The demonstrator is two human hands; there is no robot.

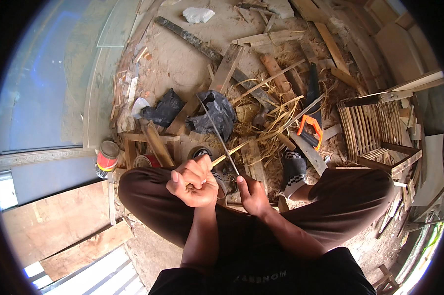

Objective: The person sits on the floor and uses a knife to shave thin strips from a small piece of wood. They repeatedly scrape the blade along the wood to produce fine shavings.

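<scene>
My left hand [195, 182] is closed round a thin, pale strip of wood or bamboo [231, 152], which sticks out to the upper right. My right hand [254, 194] grips a long, narrow blade [216, 129], its handle hidden in the fist. The blade points up and to the left, crossing the strip just ahead of my hands. Both hands are over my lap, between my bent knees. Curly pale shavings [281, 115] lie heaped on the ground beyond them.
An orange-handled saw [311, 132] rests on the scraps to the right. Black plastic bags [217, 115] and planks [227, 69] lie ahead. A slatted wooden frame [374, 128] stands at right, a red and yellow can [107, 158] at left. My feet flank a board [254, 160].
</scene>
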